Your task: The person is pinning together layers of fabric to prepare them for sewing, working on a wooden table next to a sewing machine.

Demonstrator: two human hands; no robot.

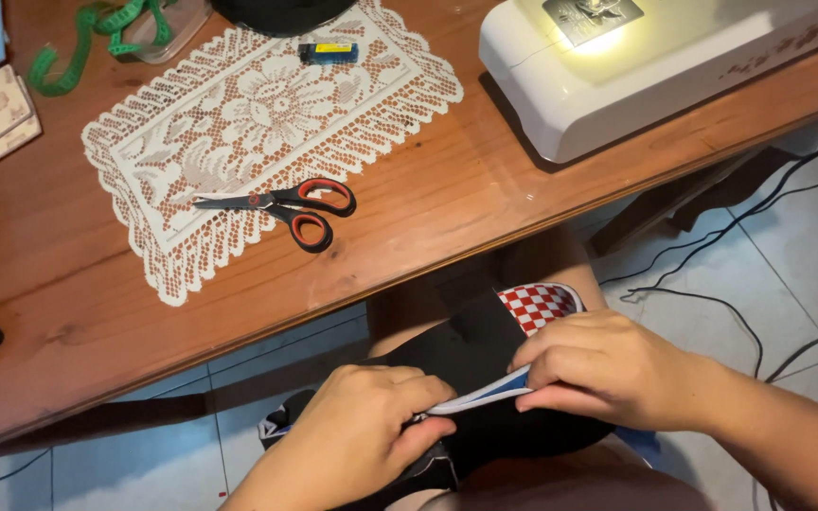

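While fingertips stay hidden, left hand (357,435), right hand (608,364) grip pinched on black fabric (475,355).

Head camera, looking steeply down, close over lap and table (447,199) edge

Both hands pinch one folded fabric piece (485,364) on the lap, the left hand (357,435) just left of the right hand (608,364). Beyond the grip lies the tabletop (447,203). On it, ahead and left of the grip, scissors (286,203) rest on a lace mat (257,114); a sewing machine (636,66) stands ahead and right.
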